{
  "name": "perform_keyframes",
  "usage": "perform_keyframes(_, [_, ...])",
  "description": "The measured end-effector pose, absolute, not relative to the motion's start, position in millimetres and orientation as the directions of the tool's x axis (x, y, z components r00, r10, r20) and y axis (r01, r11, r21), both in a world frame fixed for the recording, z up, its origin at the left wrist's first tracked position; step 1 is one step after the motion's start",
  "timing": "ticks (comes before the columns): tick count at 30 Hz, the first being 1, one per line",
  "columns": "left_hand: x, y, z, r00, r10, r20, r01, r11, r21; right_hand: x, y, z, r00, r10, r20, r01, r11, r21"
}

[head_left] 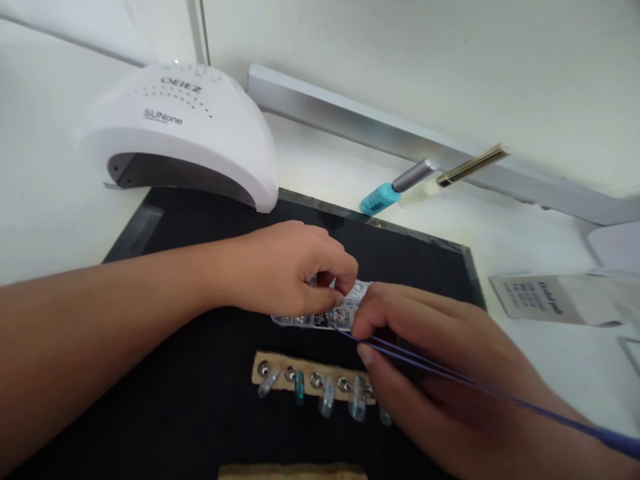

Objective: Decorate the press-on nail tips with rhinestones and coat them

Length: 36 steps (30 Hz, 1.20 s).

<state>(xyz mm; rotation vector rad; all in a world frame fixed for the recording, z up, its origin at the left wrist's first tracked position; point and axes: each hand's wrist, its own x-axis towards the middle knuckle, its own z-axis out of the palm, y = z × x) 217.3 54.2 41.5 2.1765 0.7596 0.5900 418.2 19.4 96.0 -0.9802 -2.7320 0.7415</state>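
Note:
My left hand [300, 270] lies over a small clear compartment box [303, 321], its thumb and forefinger pinched at the box; whatever they grip is too small to make out. Tiny dark and shiny pieces fill the compartments. My right hand [430, 360] holds thin blue tweezers [450, 375], whose tips reach into a front compartment. Just below the box, a tan strip [305, 380] carries several decorated nail tips, among them a teal one [299, 387]; the right hand partly covers its right end.
A white nail lamp [190, 127] stands at the back left of the black mat [200, 373]. Behind the mat are a teal bottle [380, 199] and a gold-capped bottle [473, 165]. An alcohol pad packet [530, 297] lies right. Another tan strip [295, 472] shows at the bottom edge.

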Motion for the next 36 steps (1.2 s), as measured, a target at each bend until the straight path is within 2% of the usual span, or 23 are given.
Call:
perform_keyframes(7, [218.0,54.1,41.0,0.711,0.684,0.160,0.343,-0.537,0.771,415.1,20.6,94.6,-0.764,0.645,-0.034,0.569,0.647,-0.508])
perform_keyframes(12, [218.8,54.0,40.3,0.711,0.685,0.156,0.342,-0.532,0.774,413.1,21.3,94.9,-0.795,0.606,-0.011,0.522,0.677,-0.519])
perform_keyframes(18, [218.5,54.4,41.9,0.712,0.687,0.141,0.358,-0.528,0.770,412.7,19.8,91.8,-0.786,0.618,-0.008,0.549,0.691,-0.470])
perform_keyframes(36, [218.7,55.8,41.0,0.715,0.685,0.139,0.358,-0.530,0.769,413.7,17.9,95.6,-0.782,0.622,-0.024,0.560,0.686,-0.464])
